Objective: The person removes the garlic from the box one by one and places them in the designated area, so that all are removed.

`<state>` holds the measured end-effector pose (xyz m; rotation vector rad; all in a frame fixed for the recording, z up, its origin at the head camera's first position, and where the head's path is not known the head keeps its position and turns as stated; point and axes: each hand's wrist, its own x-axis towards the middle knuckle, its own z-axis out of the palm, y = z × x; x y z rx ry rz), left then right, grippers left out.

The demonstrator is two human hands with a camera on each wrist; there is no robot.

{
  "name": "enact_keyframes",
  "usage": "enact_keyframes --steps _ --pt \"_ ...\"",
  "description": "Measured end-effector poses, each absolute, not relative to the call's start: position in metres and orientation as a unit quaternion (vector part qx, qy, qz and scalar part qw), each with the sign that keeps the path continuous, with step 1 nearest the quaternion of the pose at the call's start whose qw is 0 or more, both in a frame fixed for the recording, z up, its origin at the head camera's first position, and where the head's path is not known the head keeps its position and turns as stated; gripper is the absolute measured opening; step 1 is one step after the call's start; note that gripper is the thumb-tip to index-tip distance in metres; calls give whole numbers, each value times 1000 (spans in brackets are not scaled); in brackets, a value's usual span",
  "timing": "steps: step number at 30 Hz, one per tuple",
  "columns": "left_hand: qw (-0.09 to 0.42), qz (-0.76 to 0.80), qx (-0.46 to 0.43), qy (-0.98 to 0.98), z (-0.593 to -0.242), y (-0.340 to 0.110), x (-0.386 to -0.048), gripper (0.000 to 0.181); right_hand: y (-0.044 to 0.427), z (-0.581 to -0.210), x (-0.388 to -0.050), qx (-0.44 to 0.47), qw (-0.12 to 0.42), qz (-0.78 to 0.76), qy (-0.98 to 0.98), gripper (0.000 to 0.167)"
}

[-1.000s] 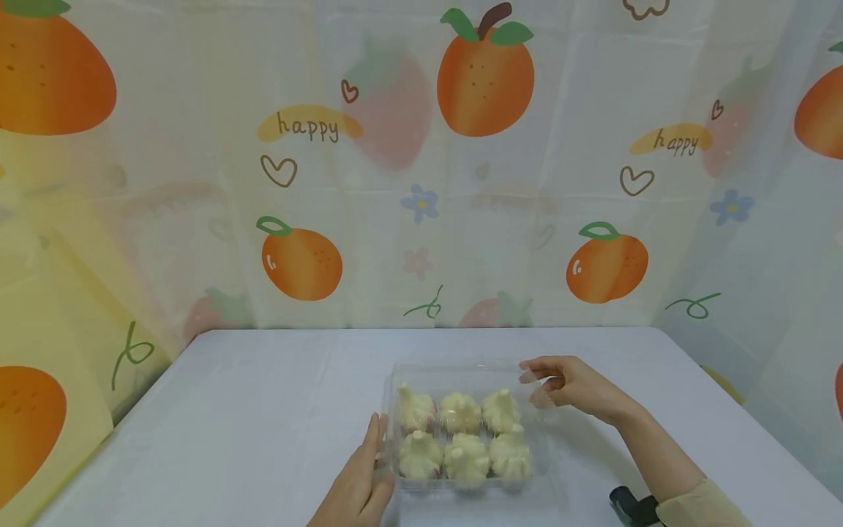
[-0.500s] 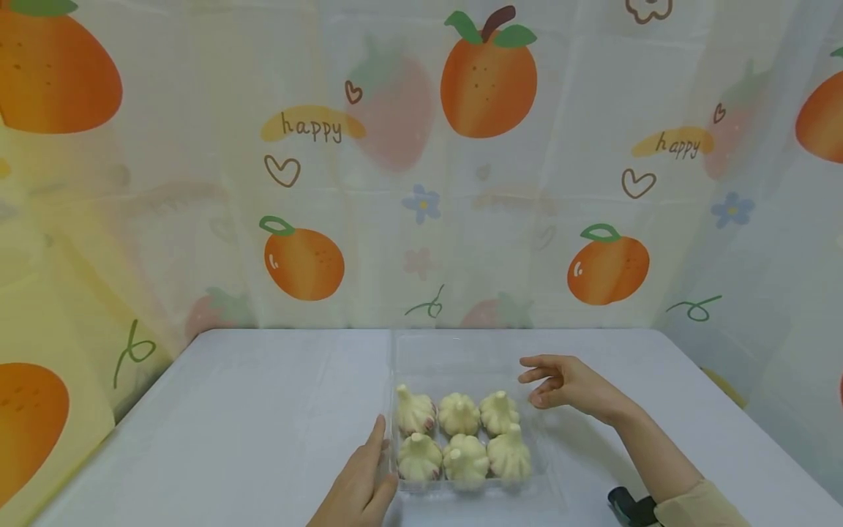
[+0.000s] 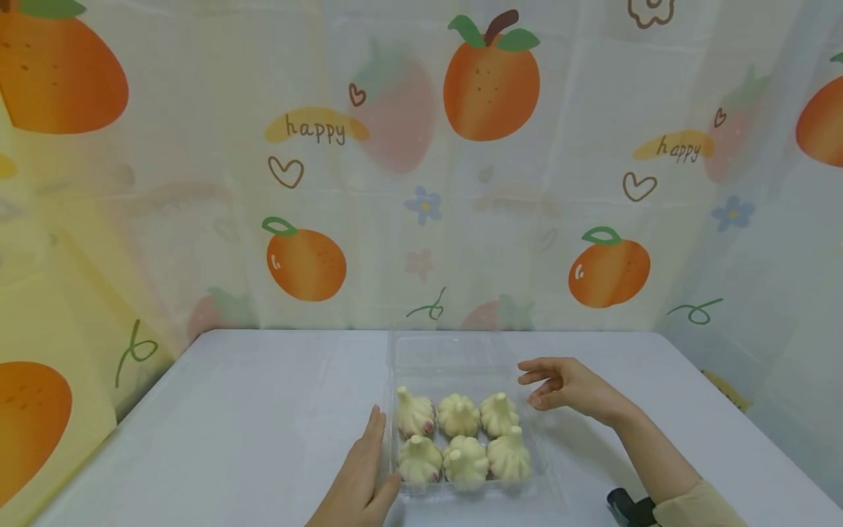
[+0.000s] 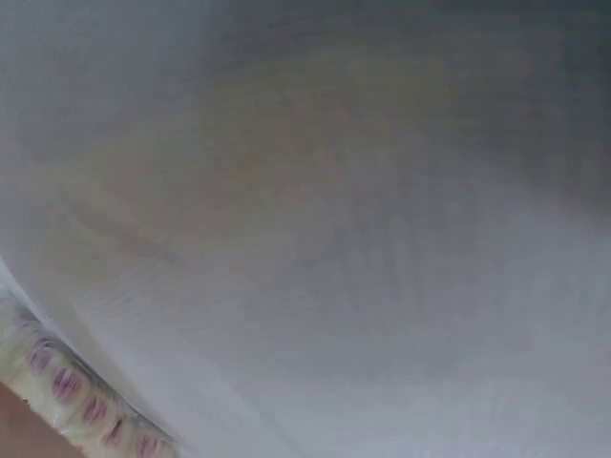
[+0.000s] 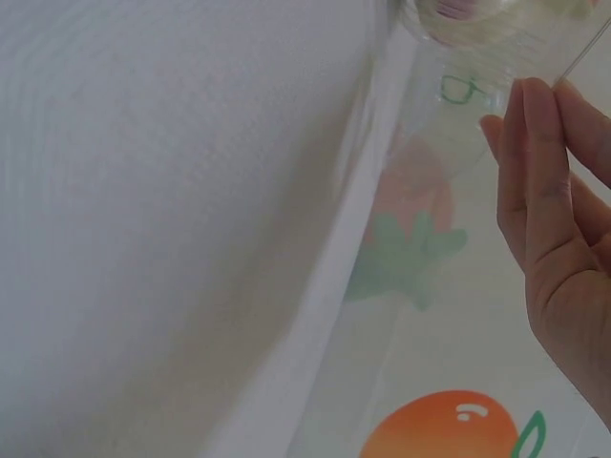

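Observation:
A clear plastic box (image 3: 549,468) lies on the table with its lid (image 3: 454,355) tipped up at the back. Pale garlic bulbs (image 3: 464,457), several of them, sit inside in two rows. My left hand (image 3: 356,476) stands along the box's left wall, fingers straight, at or touching it. Beside the box's back right corner hovers my right hand (image 3: 569,384), its fingers loosely bent and the thumb apart from them in the head view. In the right wrist view its fingertips (image 5: 539,105) are close to a thin plastic edge. Purple-streaked garlic shows at the left wrist view's lower left corner.
The box stands on a white-covered table (image 3: 230,424). A fruit-printed curtain (image 3: 395,146) hangs behind the table and at its sides. Near the right sleeve (image 3: 698,505) is a black object (image 3: 628,506), partly cut off by the frame.
The clear lid has swung backward, off the garlic and up behind the box. My right hand has stayed nearly in place. The left hand's fingers have straightened slightly along the wall.

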<state>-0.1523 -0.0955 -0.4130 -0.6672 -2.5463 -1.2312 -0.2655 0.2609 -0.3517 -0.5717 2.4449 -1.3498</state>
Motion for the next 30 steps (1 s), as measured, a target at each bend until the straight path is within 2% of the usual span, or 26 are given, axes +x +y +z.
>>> enact_keyframes --steps 7,17,24,30 --pt "134 -424 -236 -864 -405 -93 -155 70 260 -351 -266 -202 145 -465 850 67" --pt "97 -445 -209 -866 -394 -93 -159 68 259 -349 -265 -207 137 -461 852 64" --pt "118 -432 -220 -866 -389 -92 -159 64 261 -350 -264 -203 133 -466 851 61" --pt "98 -444 -213 -865 -377 -88 -162 61 262 -353 -265 -195 124 -462 856 60"
